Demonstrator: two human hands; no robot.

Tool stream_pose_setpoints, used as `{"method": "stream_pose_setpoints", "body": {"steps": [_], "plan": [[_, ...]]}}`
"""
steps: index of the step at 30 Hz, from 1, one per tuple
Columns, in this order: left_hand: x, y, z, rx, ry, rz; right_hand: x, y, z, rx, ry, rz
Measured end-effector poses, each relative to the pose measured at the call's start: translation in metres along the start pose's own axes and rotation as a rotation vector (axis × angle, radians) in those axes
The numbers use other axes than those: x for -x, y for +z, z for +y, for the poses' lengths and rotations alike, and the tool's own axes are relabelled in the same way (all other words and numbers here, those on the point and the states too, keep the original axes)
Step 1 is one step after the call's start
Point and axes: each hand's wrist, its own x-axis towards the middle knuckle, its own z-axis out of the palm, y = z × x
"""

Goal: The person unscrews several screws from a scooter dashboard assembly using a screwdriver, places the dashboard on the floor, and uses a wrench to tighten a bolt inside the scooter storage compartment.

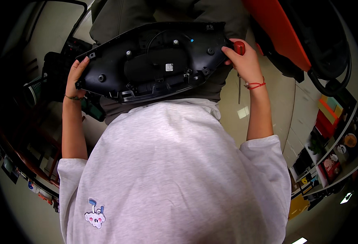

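A long black plastic panel (105, 73) rests across my lap, showing its moulded inner side with bolts, clips, a thin cable with a blue tip and a small white label. My left hand (76, 77) is closed on the panel's left end, fingertips over its edge. My right hand (244, 61) grips the right end and also holds a red-handled screwdriver (239, 47), whose long shaft points down toward me beside the panel.
A large orange-and-black molded piece (284, 28) fills the upper right. Dark objects (55, 73) lie left of my legs, near a curved wooden piece (20, 160). Shelves with colourful items (325, 122) line the right side, over a tiled floor (276, 114).
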Motion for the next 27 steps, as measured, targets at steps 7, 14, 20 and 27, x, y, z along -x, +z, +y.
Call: {"method": "stream_pose_setpoints", "body": {"steps": [7,14,20,27], "plan": [[0.039,0.042,0.065,-0.766,0.606,0.208,0.005,0.004,0.008,0.001,-0.005,-0.002],[0.075,0.158,0.072,-1.182,0.597,-0.142,0.009,0.003,0.013,-0.028,-0.006,0.063],[0.035,0.177,0.035,-1.323,0.601,-0.113,0.014,0.002,0.000,-0.041,0.023,0.053],[0.028,0.168,0.034,-0.925,0.392,-0.373,0.014,0.002,0.003,-0.050,0.048,0.063]]}}
